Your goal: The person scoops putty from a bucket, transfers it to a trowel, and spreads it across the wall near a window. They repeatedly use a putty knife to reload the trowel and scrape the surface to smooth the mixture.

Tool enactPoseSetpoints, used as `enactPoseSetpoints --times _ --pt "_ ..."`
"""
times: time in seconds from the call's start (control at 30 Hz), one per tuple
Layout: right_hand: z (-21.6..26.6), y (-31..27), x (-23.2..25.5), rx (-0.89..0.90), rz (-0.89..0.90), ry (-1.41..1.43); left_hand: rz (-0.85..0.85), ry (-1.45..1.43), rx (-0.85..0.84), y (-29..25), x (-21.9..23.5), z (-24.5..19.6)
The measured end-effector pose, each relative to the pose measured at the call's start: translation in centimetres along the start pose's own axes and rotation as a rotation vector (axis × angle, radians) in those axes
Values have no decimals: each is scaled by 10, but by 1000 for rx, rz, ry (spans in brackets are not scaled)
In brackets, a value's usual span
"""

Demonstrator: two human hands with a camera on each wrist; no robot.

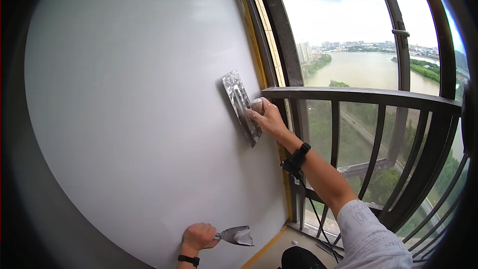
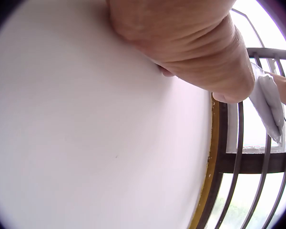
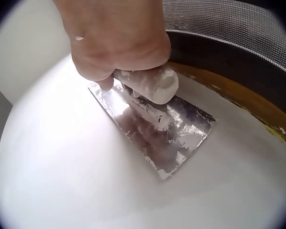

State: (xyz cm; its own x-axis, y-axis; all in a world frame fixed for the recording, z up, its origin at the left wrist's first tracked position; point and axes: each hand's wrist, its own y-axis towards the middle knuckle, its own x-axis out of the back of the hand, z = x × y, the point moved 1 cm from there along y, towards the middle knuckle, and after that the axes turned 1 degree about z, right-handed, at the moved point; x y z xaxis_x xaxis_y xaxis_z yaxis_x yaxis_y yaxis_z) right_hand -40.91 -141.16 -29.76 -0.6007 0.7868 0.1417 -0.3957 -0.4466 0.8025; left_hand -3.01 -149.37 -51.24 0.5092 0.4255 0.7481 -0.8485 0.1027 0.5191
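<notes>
My right hand [image 1: 269, 118] grips the handle of a plastering trowel [image 1: 234, 89]. The trowel's steel blade lies against the white wall [image 1: 139, 94], close to its right edge, tilted along that edge. White plaster smears the blade and the rounded handle end [image 3: 167, 86] in the right wrist view. Low down by the wall, my left hand [image 1: 199, 236] holds a putty knife [image 1: 229, 235] by its handle, which the fingers mostly hide. A lump of white putty [image 1: 243, 234] sits on the putty knife's blade, and shows as a thick heap in the left wrist view.
Yellow-brown tape [image 1: 252, 35] runs down the wall's right edge. Beside it stand a dark window frame [image 1: 281, 25] and a metal railing [image 1: 363, 95], with a river outside. On the floor [image 1: 273, 249] lie a small white lump [image 1: 295, 242] and a thin tool. A black cable [image 1: 313, 209] hangs from the right wrist.
</notes>
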Motion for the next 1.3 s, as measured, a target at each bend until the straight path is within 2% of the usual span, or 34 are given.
enactPoseSetpoints --times 0.03,0.1,0.13,0.17,0.23,0.27,0.33,0.43,0.5,0.57,0.6,0.63,0.7,0.73,0.77,0.83,0.87,0.97,1.0,1.1,1.13,1.17,1.23,1.3 --pt "0 -9 0 36 35 42 10 1 -8 -1 1 -2" --pt "2 -47 -1 7 -62 -36 32 -6 -5 -1 2 0" --pt "-10 -64 -5 -16 -155 -9 35 -5 -14 0 3 -1" --pt "-21 -78 -6 -21 -162 -7 29 0 -11 -1 4 -2" --pt "-34 -95 -3 -196 -232 -90 25 10 -11 -1 3 -2" --pt "-37 -96 -3 -196 -236 -85 26 22 -9 -3 1 -2" --pt "-38 -96 -2 -28 -214 -74 30 34 -8 -1 -1 0" --pt "-12 -74 0 -51 -161 -168 11 53 -28 -2 -1 -4" --pt "-11 -68 -1 -41 -192 -188 -11 43 -14 -1 -1 -4" --pt "1 -68 0 -34 -169 9 -1 33 -16 -1 -6 -3" --pt "11 -78 6 -400 31 328 -4 24 -4 -3 -7 -3" --pt "9 -84 5 -406 26 340 8 28 -9 -3 -5 -3" --pt "6 -99 -1 -503 171 841 16 28 -13 -1 -3 -4" --pt "9 -102 0 -552 229 1004 27 31 -20 0 -3 -5" --pt "19 -104 2 -555 219 1019 17 20 -21 0 -4 -5" --pt "39 -105 4 -588 329 1276 24 16 -32 1 -3 -5" --pt "37 -106 2 -587 341 1312 29 10 -25 2 -2 -6" --pt "35 -114 -4 -639 357 1338 36 21 -26 1 -3 -4" --pt "34 -119 -5 -629 322 1244 23 33 -25 0 -2 -4" --pt "21 -129 0 -664 231 1213 32 58 -35 0 -1 -6" --pt "17 -132 6 -662 258 1277 36 54 -29 3 -2 -6" --pt "20 -136 16 -734 247 1270 15 52 -30 5 -1 -7" --pt "10 -151 36 -709 362 1108 8 50 -12 2 2 -12" --pt "31 -170 65 -602 576 853 23 36 5 2 2 -13"
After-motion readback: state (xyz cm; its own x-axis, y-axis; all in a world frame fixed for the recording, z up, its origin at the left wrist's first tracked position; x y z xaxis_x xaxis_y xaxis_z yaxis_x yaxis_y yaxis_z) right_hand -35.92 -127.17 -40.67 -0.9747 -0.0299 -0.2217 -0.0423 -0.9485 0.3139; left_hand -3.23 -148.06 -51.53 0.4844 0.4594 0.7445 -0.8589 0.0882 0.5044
